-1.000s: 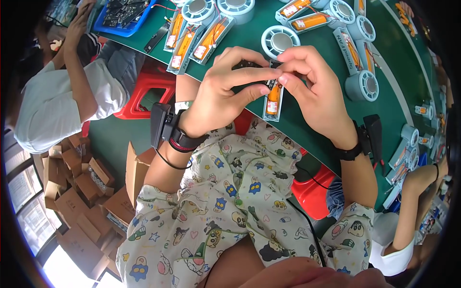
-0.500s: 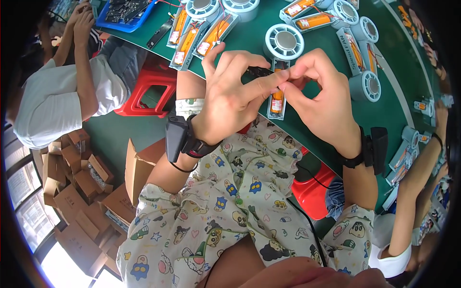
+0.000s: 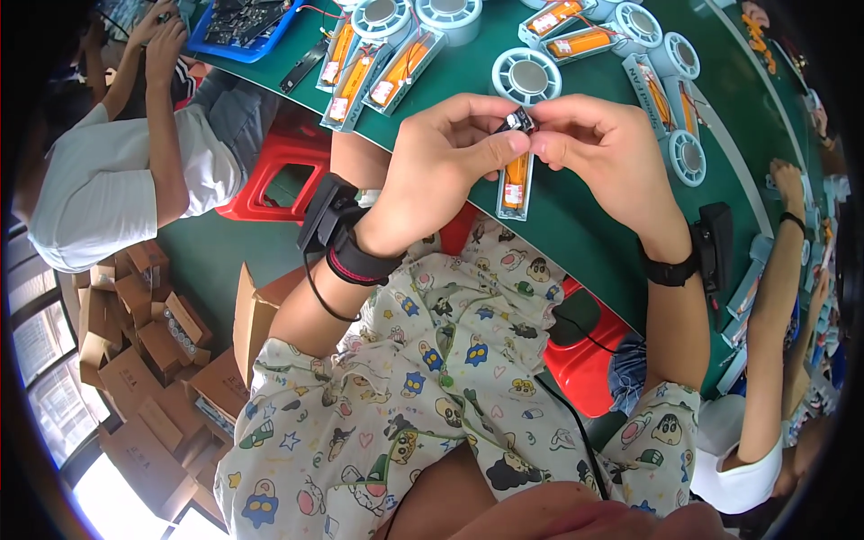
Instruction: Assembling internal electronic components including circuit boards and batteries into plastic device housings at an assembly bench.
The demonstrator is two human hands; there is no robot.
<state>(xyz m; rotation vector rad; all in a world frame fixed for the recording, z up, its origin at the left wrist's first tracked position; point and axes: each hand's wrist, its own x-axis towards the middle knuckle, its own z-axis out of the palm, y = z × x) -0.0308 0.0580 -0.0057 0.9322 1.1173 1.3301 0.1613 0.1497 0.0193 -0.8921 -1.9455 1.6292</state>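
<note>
We have our left hand [image 3: 441,162] over the green table [image 3: 589,247], its thumb and forefinger closed on a small black board [image 3: 519,121], with the other fingers curled behind. Our right hand [image 3: 616,144] comes in from the right, thumb and forefinger drawn nearly together at the board's right end; we cannot tell whether they grip the board or a wire. The board sits above the handle of a pale blue fan [image 3: 526,77], whose round head lies just beyond our fingertips and whose open handle points toward us with an orange battery [image 3: 515,175] inside. Farther left, we see more fan units [image 3: 403,74] bunched together with their batteries showing, a loose dark strip [image 3: 304,67] beside them, and a blue tray [image 3: 247,58] of black boards. To the far right lies another group of fans [image 3: 687,158]. On the left, a co-worker in a white shirt [image 3: 117,193] sits near a red stool [image 3: 270,175].
</note>
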